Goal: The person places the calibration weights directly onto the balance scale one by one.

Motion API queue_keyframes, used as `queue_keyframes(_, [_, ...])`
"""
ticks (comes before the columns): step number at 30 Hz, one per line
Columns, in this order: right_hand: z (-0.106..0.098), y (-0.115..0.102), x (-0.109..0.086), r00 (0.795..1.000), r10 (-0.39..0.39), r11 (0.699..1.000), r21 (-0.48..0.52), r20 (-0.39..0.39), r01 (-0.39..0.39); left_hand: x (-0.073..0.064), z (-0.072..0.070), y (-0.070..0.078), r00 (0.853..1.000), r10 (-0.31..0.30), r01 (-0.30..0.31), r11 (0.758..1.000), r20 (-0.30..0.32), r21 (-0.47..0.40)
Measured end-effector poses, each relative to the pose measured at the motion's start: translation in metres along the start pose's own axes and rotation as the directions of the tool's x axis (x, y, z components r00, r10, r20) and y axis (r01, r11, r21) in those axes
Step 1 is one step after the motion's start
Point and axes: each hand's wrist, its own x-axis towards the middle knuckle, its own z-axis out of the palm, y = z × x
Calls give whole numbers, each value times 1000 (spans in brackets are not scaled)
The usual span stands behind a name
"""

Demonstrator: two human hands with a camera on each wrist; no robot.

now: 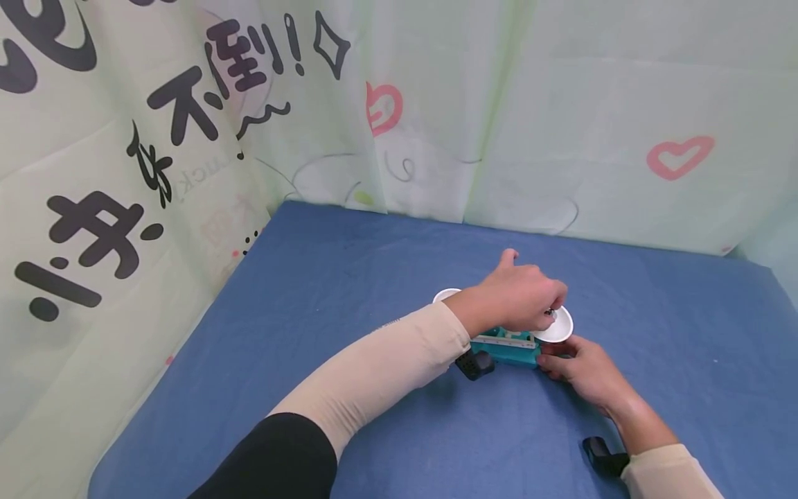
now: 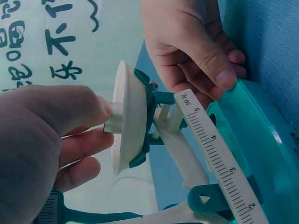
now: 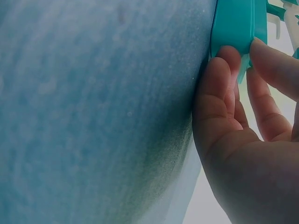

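A teal balance scale (image 1: 508, 354) with two white pans stands on the blue-covered table. Over its right pan (image 1: 560, 330), my left hand (image 1: 520, 298) pinches a small silvery metal weight (image 2: 116, 117) between thumb and fingers. In the left wrist view the weight is right at the face of the pan; whether it bears on it I cannot tell. My right hand (image 1: 589, 374) holds the right end of the teal base (image 3: 236, 28), thumb on one side and fingers on the other. The left pan (image 1: 445, 294) is partly hidden behind my left forearm.
A white graduated ruler beam (image 2: 217, 161) runs along the front of the scale. Black wrist-camera mounts (image 1: 475, 364) hang from both wrists. Behind the blue table (image 1: 349, 270) hangs a pale curtain (image 1: 536, 104) with printed characters and hearts.
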Motion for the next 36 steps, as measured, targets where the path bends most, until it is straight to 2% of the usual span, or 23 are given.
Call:
queue_keyframes(13, [1, -1, 1, 1000, -11, 1000, -10, -4, 11, 0, -3, -2, 1000, -21, 21, 999, 7, -29])
queue_keyframes(23, [2, -4, 2, 1000, 6, 999, -32, -13, -7, -14, 1, -12, 997, -22, 17, 997, -73, -73])
queue_keyframes(28, [0, -6, 1, 1000, 7, 997, -72, -15, -8, -27, 7, -21, 988, -83, 69, 992, -129, -110])
queue_keyframes(32, [-5, -10, -2, 1000, -10, 990, -144, -19, 7, -37, 10, -27, 969, -166, 143, 980, -183, -136])
queue_keyframes(36, [-13, -17, -6, 1000, -12, 966, -257, -20, 6, -47, 13, -33, 951, -236, 205, 965, -202, -161])
